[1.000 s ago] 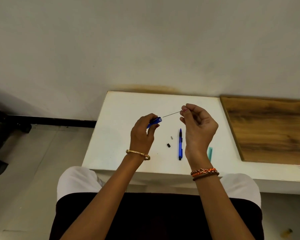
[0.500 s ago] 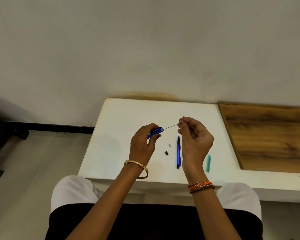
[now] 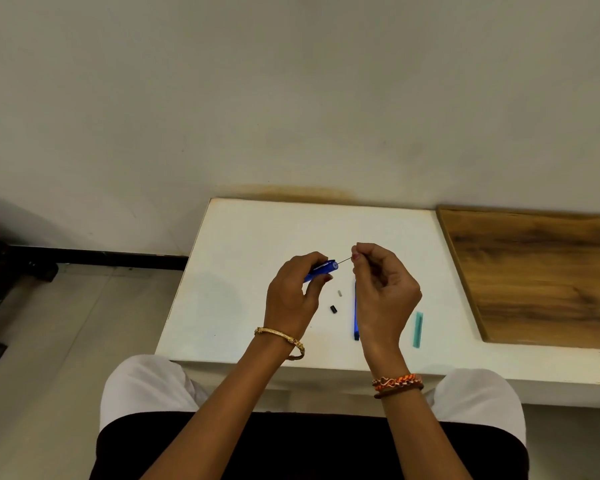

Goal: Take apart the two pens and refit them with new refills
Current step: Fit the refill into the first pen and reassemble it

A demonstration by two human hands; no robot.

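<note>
My left hand grips a blue pen barrel, its open end pointing right. My right hand pinches a thin dark refill that runs from my fingertips into that open end; only a short length shows. A second blue pen lies on the white table, partly hidden by my right hand. Between my hands lie a small black piece and a tiny grey piece.
A teal strip lies on the table to the right of my right hand. A wooden board covers the surface on the right. The table's near edge is just above my knees; a wall stands behind it.
My right hand has moved left toward the barrel, so the exposed length of refill between the hands has grown shorter. The left hand has held the barrel steady.
</note>
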